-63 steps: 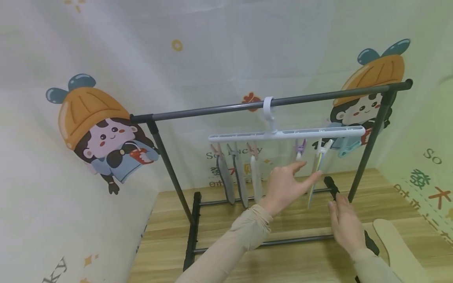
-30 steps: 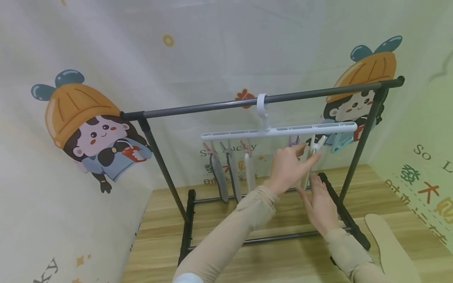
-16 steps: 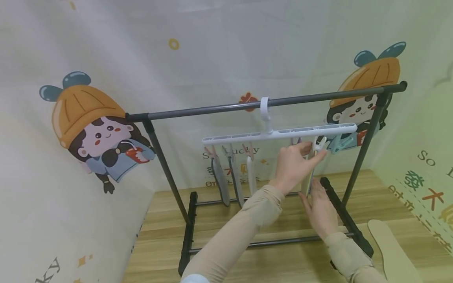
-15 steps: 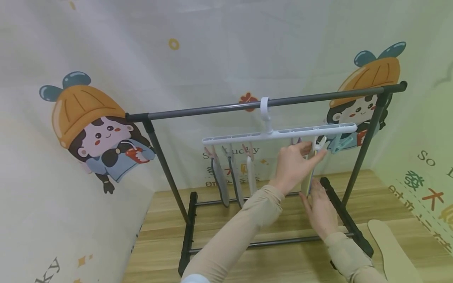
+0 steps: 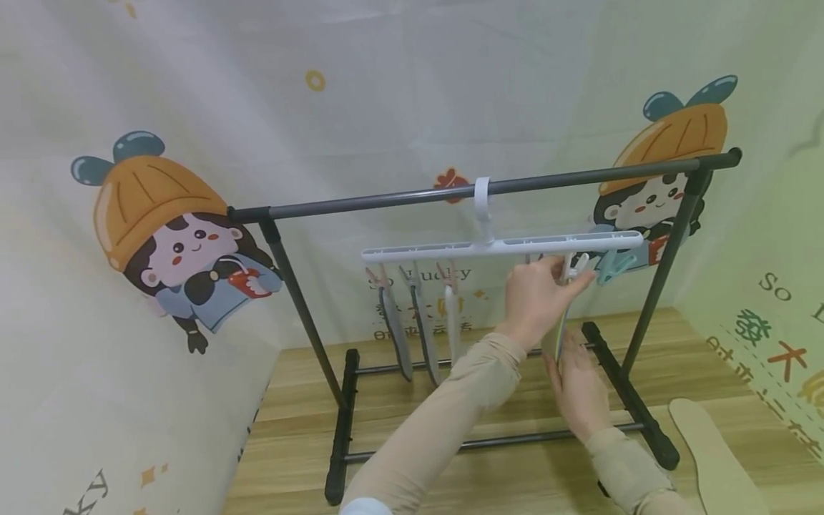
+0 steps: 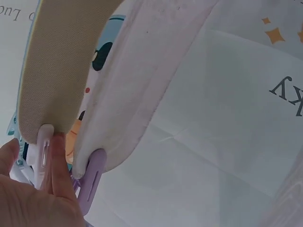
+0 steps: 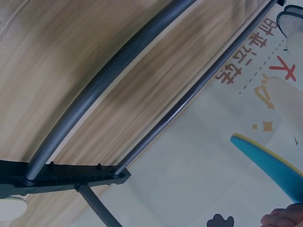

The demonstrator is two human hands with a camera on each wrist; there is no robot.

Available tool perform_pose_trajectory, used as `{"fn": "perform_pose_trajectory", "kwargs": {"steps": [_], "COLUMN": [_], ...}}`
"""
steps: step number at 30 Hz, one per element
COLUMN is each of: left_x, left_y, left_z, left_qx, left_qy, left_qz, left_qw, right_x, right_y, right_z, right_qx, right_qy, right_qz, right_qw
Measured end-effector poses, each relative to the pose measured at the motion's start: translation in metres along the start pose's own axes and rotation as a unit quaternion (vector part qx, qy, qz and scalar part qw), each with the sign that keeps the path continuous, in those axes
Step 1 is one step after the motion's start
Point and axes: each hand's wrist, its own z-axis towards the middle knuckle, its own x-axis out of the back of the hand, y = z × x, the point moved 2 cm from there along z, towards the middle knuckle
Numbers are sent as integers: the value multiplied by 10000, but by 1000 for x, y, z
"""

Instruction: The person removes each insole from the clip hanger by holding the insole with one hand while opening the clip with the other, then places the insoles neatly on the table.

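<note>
In the head view my left hand (image 5: 537,297) pinches a white clothespin (image 6: 43,149) under the right half of a white clip hanger (image 5: 438,250). From that clothespin hangs an insole (image 6: 57,71), beige on one face and blue with a yellow edge on the other. My right hand (image 5: 581,386) holds its lower end between thumb and fingers. A pale insole (image 6: 128,94) hangs beside it from a purple clothespin (image 6: 92,182). Farther left, a grey insole (image 5: 394,332), a second grey one (image 5: 423,336) and a whitish one (image 5: 451,325) hang from clothespins.
The hanger hooks over a dark rack's top bar (image 5: 386,198). A teal clothespin (image 5: 614,266) dangles at the hanger's right end. Another beige insole (image 5: 711,447) lies on the wooden surface (image 5: 515,479), right of the rack's foot. Printed cloth (image 5: 360,129) hangs behind.
My right hand has moved left from beside the rack's foot onto the insole's lower end. My left hand has closed in on the white clothespin. Lately the hanger's right end has dipped slightly.
</note>
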Motion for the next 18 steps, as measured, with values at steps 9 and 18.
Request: {"fn": "perform_pose_trajectory", "kwargs": {"steps": [9,18], "left_x": [-4,-2], "left_y": [0,1], "left_z": [-6,-5], "left_qx": [-345,-287], "left_qy": [209,260], "left_qz": [186,354], "left_qw": [9990,9986], "right_x": [-2,-1], "right_y": [-3,-3], "right_z": [-5,-6], "right_qx": [163,269], "right_qy": [77,308], "right_qz": [-50,-97], "right_qw": [9998,9991]}}
